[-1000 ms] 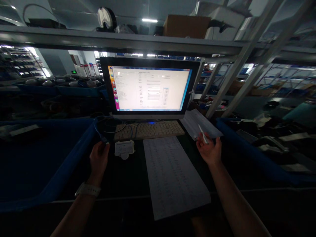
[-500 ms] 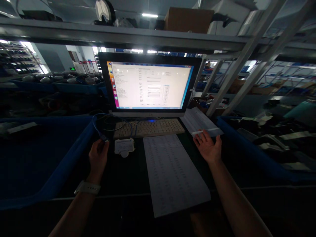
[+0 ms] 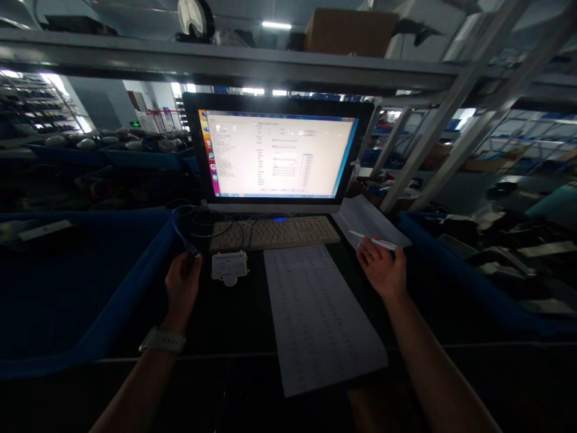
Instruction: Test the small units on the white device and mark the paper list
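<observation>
My left hand, with a pale watch on the wrist, is closed on the plug end of a blue cable. Just right of it, a small white box with printed labels lies on the dark bench. My right hand is turned palm up with half-curled fingers, and a white pen runs across them at the fingertips. Beneath the pen lies a sheet of paper. A long printed list lies between my hands and overhangs the bench's front edge.
A lit monitor stands behind a white keyboard. Blue bins flank the bench: one on the left and one with dark parts on the right. A metal shelf crosses above, bearing a cardboard box.
The pen at my right fingers has swung, its left end now higher and its right end lower. My left hand keeps hold of the cable. The view has shifted slightly.
</observation>
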The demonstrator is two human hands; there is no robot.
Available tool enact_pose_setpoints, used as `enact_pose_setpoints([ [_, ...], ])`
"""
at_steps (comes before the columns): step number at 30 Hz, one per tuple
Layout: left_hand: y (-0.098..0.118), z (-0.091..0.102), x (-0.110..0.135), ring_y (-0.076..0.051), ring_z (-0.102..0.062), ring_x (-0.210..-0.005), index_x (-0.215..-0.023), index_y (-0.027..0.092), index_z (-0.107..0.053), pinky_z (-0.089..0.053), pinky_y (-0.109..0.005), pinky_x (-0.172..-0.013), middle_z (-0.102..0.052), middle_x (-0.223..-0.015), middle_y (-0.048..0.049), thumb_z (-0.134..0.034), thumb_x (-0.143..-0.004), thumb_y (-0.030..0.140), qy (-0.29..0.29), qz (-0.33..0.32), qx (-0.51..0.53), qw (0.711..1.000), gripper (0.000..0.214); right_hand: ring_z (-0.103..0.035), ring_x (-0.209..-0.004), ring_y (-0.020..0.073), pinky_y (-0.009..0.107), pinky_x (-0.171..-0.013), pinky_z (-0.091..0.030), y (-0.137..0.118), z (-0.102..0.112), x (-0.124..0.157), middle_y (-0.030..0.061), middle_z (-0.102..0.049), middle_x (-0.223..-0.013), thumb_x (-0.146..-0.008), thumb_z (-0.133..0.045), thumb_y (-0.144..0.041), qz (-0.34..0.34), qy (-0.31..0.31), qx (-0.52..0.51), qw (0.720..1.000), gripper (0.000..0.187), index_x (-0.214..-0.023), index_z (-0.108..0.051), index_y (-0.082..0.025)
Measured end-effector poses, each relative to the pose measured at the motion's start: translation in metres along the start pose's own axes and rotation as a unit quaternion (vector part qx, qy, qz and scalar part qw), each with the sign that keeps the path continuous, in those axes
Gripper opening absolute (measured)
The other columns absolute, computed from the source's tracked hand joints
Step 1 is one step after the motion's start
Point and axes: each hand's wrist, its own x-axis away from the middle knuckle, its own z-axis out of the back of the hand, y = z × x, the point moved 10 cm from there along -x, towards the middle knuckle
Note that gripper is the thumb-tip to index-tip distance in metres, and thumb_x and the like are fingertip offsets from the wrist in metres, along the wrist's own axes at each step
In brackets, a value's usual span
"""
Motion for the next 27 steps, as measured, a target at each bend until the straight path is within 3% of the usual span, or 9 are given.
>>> enact_pose_setpoints([
  [11,0.006,0.000,0.002,-0.021,-0.062,-0.082,-0.094,0.016,-0.061,-0.051,-0.035,-0.074,-0.066,-0.090,-0.0072,-0.061,-0.067,0.044,-0.005,0.000,0.000,1.000,0.039,-0.058,-0.102,0.0156,0.029,-0.079,-0.053,0.000,-0.003,0.001,-0.0011,-0.062,-0.114,-0.071,-0.053,-0.065,0.008,-0.011,0.011,1.000,0.043,-0.094,-0.064,-0.030],
  [27,-0.004,-0.003,0.002,-0.023,-0.063,-0.086,-0.094,0.017,-0.060,-0.052,-0.036,-0.077,-0.067,-0.093,-0.0081,-0.062,-0.065,0.047,-0.011,0.027,0.039,0.999,0.042,-0.054,-0.111,0.0184,0.037,-0.090,-0.048,0.001,0.000,-0.002,-0.0026,-0.060,-0.120,-0.065,-0.063,-0.061,0.019,-0.035,0.030,0.999,0.044,-0.099,-0.063,-0.034],
])
